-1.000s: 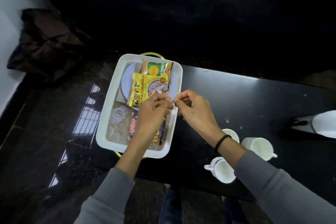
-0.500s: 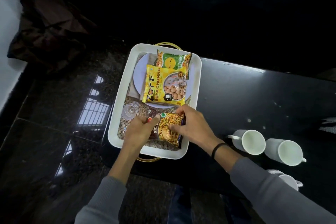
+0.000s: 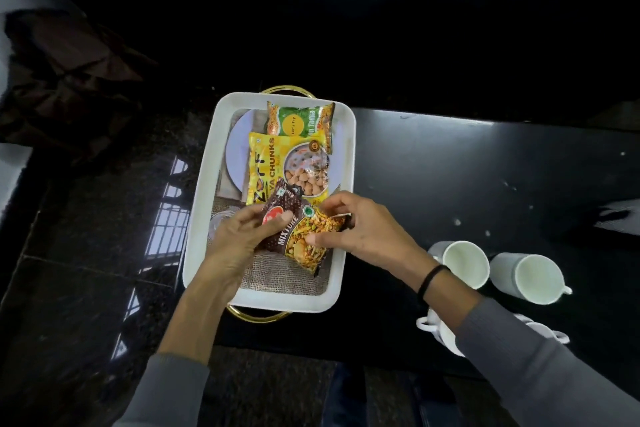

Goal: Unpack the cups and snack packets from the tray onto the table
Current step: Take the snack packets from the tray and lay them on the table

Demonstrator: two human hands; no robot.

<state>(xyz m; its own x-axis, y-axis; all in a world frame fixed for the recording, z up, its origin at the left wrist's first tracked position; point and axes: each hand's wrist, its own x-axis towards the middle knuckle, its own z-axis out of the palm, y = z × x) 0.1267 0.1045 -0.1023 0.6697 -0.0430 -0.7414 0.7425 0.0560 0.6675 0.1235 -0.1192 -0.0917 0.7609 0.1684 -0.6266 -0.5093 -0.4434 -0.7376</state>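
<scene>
Both hands — left hand (image 3: 239,239), right hand (image 3: 363,230) — pinch the brown mixture packet (image 3: 298,232) over the white tray (image 3: 201,218) at frame centre.

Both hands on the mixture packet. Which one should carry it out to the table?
Right, probably. The right hand pinches the mixture packet on the side facing the bare table, by the cups. The left hand grips the far side, by the tray edge.

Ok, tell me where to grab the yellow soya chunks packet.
Take the yellow soya chunks packet by its far crimped top edge, coming from above. It lies flat on the plate; its near end is under the mixture packet held by both hands, and the green packet overlaps its far right corner.
</scene>
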